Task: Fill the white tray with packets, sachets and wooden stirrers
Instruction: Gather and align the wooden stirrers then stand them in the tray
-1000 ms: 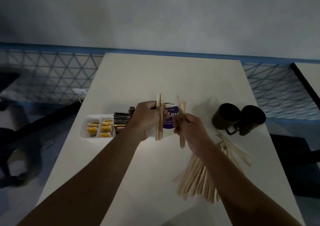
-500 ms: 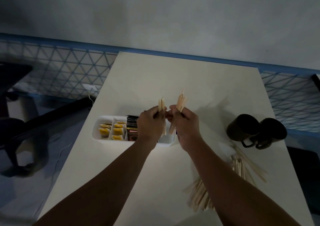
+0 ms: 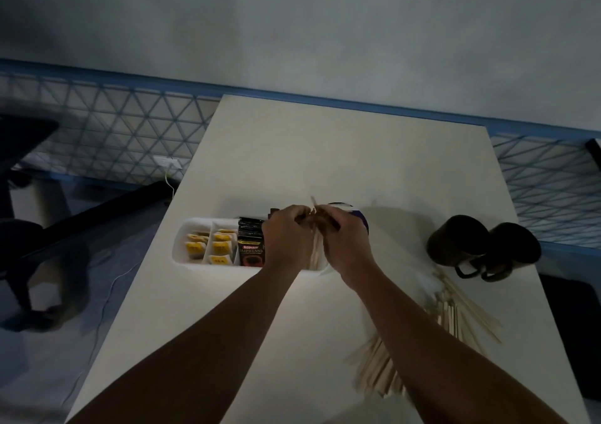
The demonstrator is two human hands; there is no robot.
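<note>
The white tray [image 3: 182, 244] lies on the white table [image 3: 325, 150]. Its left compartments hold yellow sachets [image 3: 221, 248]; beside them stand black coffee packets [image 3: 251, 244]. My left hand [image 3: 286, 238] and my right hand [image 3: 346, 241] meet over the tray's right end, both closed on a bundle of wooden stirrers [image 3: 314, 249] that points down into the tray. One stirrer tip sticks up between my hands. The tray's right end is hidden by my hands.
A loose pile of wooden stirrers [image 3: 455, 316] is spread on the table at the right, under my right forearm. Two dark mugs [image 3: 481, 248] stand at the right edge. A blue-and-white container [image 3: 357, 212] peeks out behind my right hand.
My hands have come together and dropped lower over the tray's right end. The two separate stirrer bundles held upright before are now joined and angled down into the tray.
</note>
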